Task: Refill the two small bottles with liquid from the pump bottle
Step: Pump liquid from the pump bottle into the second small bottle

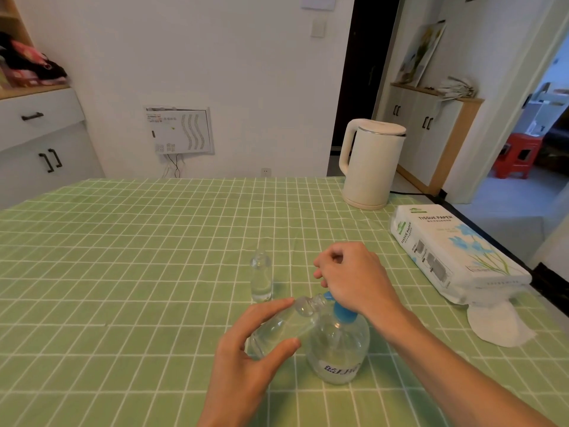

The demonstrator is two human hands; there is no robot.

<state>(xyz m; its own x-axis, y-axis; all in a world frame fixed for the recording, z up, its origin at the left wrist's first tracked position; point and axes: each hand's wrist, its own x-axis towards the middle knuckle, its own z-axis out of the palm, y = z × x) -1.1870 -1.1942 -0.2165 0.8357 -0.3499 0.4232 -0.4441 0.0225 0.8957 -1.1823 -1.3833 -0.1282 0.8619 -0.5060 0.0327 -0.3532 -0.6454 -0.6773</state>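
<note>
At near edge of desk (123, 257), green checked cloth over it, a bit R of centre: pump bottle (337, 352), upright, clear, white label w/ dark print low on front, blue pump head on top. Right hand (354, 278) down on that pump head from above, grip curled over it, fingers bent, knuckles up; only blue collar and tip of spout visible under the hand. Left hand (252, 343) just L of pump bottle, grip pinching small bottle (283, 326) betw thumb below and fingers above. Small bottle clear, uncapped, tilted w/ base low-left and neck up-right, mouth right at blue spout, shoulder touching pump bottle's neck; fill level can't tell. Second small bottle (261, 278) farther back and a little L, upright on desk, uncapped, clear, apart from both hands; fill level hard to tell too. At far R corner of desk: white kettle (369, 164), lid closed, handle twd L, dark cord off its base to R. Along R edge, nearer: tissue pack (455, 251), white w/ blue flower print, marked TISSUE PAPER, lying flat. Loose white tissue (498, 325) on desk at pack's near end, partly under it. Bare forearms in from bottom edge, R one crossing over desk near pump bottle
</note>
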